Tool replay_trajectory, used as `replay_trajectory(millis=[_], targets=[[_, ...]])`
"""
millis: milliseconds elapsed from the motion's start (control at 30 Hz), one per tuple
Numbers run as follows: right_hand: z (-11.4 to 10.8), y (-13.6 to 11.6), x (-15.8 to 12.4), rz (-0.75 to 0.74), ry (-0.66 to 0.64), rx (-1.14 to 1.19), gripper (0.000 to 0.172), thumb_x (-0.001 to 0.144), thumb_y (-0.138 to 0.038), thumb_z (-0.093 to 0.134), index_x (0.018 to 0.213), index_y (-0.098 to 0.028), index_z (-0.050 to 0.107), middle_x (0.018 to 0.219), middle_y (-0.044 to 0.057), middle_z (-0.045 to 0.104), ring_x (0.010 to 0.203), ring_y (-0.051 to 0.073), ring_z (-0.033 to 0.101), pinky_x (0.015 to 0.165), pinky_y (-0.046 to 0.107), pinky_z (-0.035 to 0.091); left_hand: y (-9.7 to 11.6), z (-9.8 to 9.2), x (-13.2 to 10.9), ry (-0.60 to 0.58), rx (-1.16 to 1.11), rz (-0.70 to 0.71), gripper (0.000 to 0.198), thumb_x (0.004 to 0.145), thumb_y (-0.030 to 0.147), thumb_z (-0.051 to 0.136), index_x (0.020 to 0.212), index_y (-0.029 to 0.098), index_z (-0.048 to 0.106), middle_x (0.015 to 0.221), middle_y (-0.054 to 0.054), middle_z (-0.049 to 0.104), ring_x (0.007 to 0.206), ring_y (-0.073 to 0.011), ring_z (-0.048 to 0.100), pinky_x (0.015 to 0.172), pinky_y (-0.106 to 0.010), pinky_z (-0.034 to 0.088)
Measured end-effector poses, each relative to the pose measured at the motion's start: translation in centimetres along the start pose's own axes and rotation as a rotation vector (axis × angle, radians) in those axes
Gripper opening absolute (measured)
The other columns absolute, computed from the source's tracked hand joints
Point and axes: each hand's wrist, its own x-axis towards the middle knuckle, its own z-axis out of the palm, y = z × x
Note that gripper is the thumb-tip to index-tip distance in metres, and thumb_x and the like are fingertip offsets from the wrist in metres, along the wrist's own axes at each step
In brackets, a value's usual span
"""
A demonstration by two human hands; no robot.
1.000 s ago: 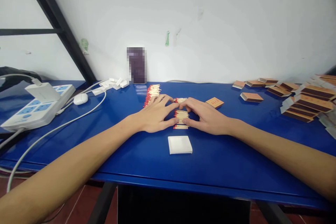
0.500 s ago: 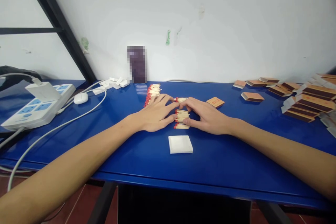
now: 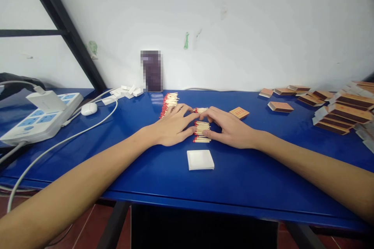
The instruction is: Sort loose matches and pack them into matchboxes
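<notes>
A small stack of red-tipped matches (image 3: 201, 130) lies on the blue table (image 3: 248, 179). My left hand (image 3: 171, 126) presses against its left side and my right hand (image 3: 230, 128) against its right side, fingers curled round the stack and fingertips meeting behind it. A larger pile of matches (image 3: 168, 101) lies just behind my left hand. An empty white matchbox tray (image 3: 200, 160) sits in front of the stack, toward me. One orange matchbox sleeve (image 3: 239, 113) lies flat just right of my right hand.
Several brown matchboxes (image 3: 339, 113) are heaped at the right end of the table. At the left stand a white power strip (image 3: 37, 118) with cables, a white mouse (image 3: 89, 108) and small white trays (image 3: 128, 92). A black frame strut runs up the wall.
Both hands have stayed around the match stack, with only slight shifts of the fingers. The view has drifted a little.
</notes>
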Motion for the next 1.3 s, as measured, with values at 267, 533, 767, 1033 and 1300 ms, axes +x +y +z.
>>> replay_trajectory(millis=[267,533,767,1033,1300], targets=[[0.17,0.41,-0.06,-0.016,0.002,-0.006,0.038,0.093,-0.052,0.047,0.116,-0.022,0.052,0.099,0.008,0.057,0.082,0.022,0.053,0.069,0.036,0.041,-0.11,0.16,-0.04,0.008,-0.001,-0.004,0.041,0.099,0.040,0.033,0.134,0.024,0.046,0.131,-0.011,0.047,0.125,-0.0289,0.037,0.107,-0.053,0.032],[0.08,0.11,-0.06,-0.011,-0.008,-0.010,0.035,0.091,-0.047,0.052,0.115,-0.022,0.052,0.100,0.008,0.058,0.085,0.023,0.054,0.072,0.037,0.042,-0.05,0.10,-0.07,-0.007,-0.015,-0.009,0.041,0.099,0.040,0.033,0.135,0.023,0.045,0.132,-0.012,0.046,0.127,-0.0286,0.036,0.108,-0.052,0.031],[0.10,0.17,-0.03,0.011,0.008,0.013,0.033,0.095,-0.050,0.044,0.112,-0.022,0.053,0.100,0.008,0.058,0.081,0.021,0.053,0.070,0.035,0.041,-0.05,0.02,-0.10,-0.023,-0.024,-0.022,0.042,0.100,0.039,0.031,0.138,0.023,0.044,0.134,-0.012,0.045,0.128,-0.0285,0.035,0.109,-0.052,0.029],[0.21,0.18,-0.02,0.016,0.003,-0.017,0.032,0.091,-0.043,0.052,0.115,-0.021,0.052,0.099,0.007,0.056,0.081,0.021,0.052,0.070,0.035,0.041,0.01,0.03,-0.05,-0.022,-0.029,-0.026,0.041,0.100,0.037,0.032,0.137,0.022,0.045,0.132,-0.012,0.045,0.127,-0.0285,0.036,0.108,-0.051,0.030],[0.28,0.35,0.01,0.007,0.042,0.010,0.034,0.092,-0.043,0.052,0.118,-0.022,0.049,0.100,0.007,0.054,0.081,0.020,0.051,0.070,0.035,0.042,-0.08,0.11,-0.10,-0.010,-0.020,-0.026,0.042,0.100,0.036,0.031,0.139,0.024,0.043,0.132,-0.011,0.045,0.126,-0.0286,0.036,0.108,-0.053,0.030]])
